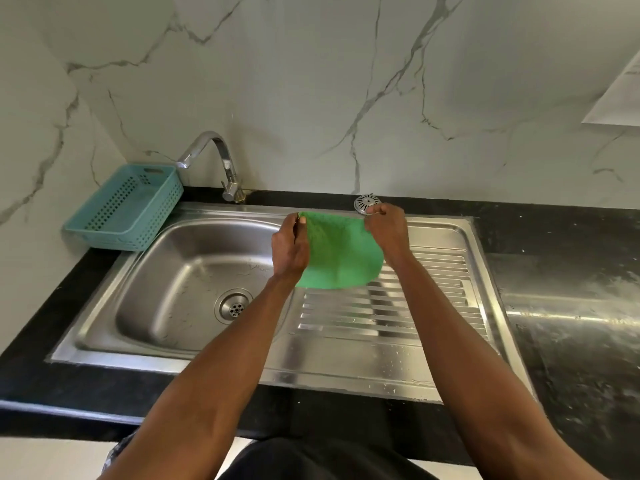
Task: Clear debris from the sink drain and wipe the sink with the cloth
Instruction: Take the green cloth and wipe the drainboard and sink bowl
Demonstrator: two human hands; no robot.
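A green cloth hangs spread between both hands above the ribbed draining board. My left hand pinches its top left corner and my right hand pinches its top right corner. The steel sink basin lies to the left, with its round drain at the bottom, holes showing. A round metal strainer cover lies on the back rim of the sink, just behind my right hand.
A chrome tap stands behind the basin. A teal plastic basket sits tilted at the back left corner. Black countertop with wet streaks runs right of the sink. A marble wall rises behind.
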